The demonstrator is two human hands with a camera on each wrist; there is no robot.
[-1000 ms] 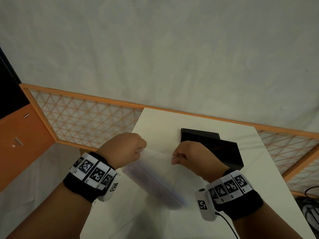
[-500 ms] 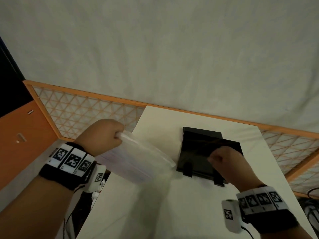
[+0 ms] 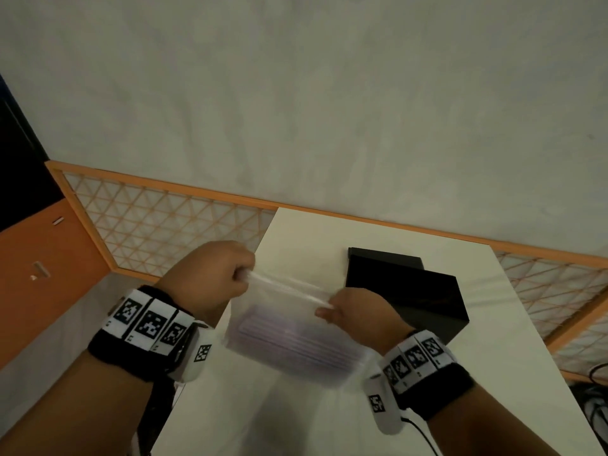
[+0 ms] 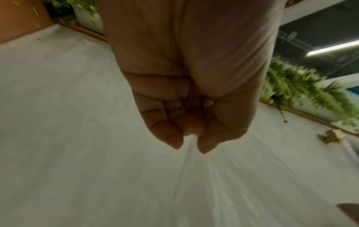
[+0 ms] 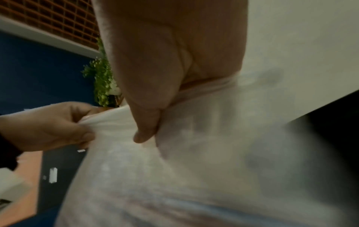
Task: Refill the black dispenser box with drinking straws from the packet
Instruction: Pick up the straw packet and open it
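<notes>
Two hands hold a clear packet (image 3: 289,334) of straws (image 3: 292,345), probably pale purple though blurred, above the white table (image 3: 329,238): left hand (image 3: 210,278) and right hand (image 3: 358,312) each pinch a top corner. Black dispenser box (image 3: 411,291) stands just beyond the right hand.

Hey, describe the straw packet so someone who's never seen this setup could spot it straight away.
Start at the white table by the orange lattice screen. Above its near left part, in front of the black dispenser box, the left hand and right hand pinch the top edge of the packet between them. It is the only clear, floppy plastic thing there, with pale straws lying along its bottom.
</notes>
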